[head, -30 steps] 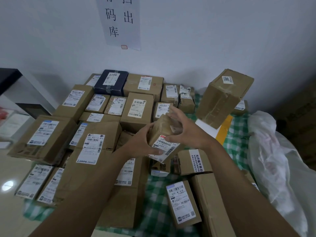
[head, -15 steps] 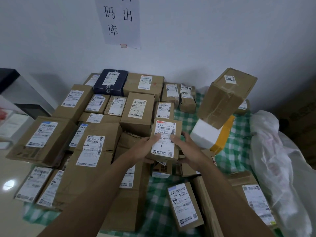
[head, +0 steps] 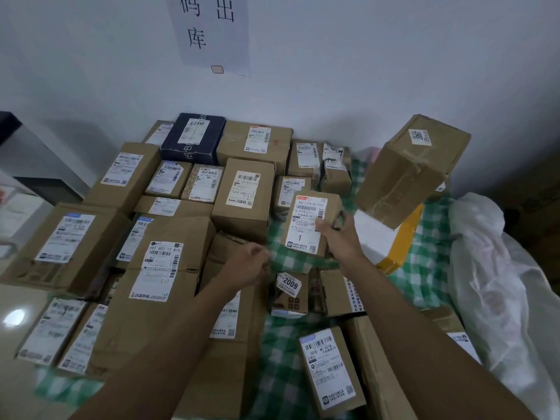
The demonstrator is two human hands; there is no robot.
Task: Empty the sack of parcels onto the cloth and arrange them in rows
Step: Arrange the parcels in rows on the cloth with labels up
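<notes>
From here I judge the job well past halfway. The white plastic sack point(head: 497, 268) lies slumped and crumpled at the right edge of the green-and-white checked cloth point(head: 281, 359), so emptying looks done, though I cannot see inside it. To the left, brown cardboard parcels point(head: 245, 195) sit flat in tidy rows with their white printed labels facing up, reaching back to the wall. One dark navy box point(head: 194, 137) breaks the brown in the far row.

What is left is the right side. A large taped carton point(head: 406, 174) tilts on one corner over a white and yellow parcel point(head: 391, 244). Several small boxes point(head: 291, 292) lie jumbled at odd angles near the middle. Bare cloth shows between them.

My right hand point(head: 339, 237) holds a small rectangular parcel point(head: 309, 222) by its right edge, fingers curled round it, label up. It sits just right of the tall labelled box in the middle row, over bare cloth. I cannot tell whether it touches down. My left hand point(head: 248, 265) hovers close by, fingers loosely curled, holding nothing.

The cardboard looks matte, stiff and sharp-edged, with some creased flaps and glossy tape. The labels look smooth. The sack is thin and wrinkled. The cloth is soft and rumpled.
</notes>
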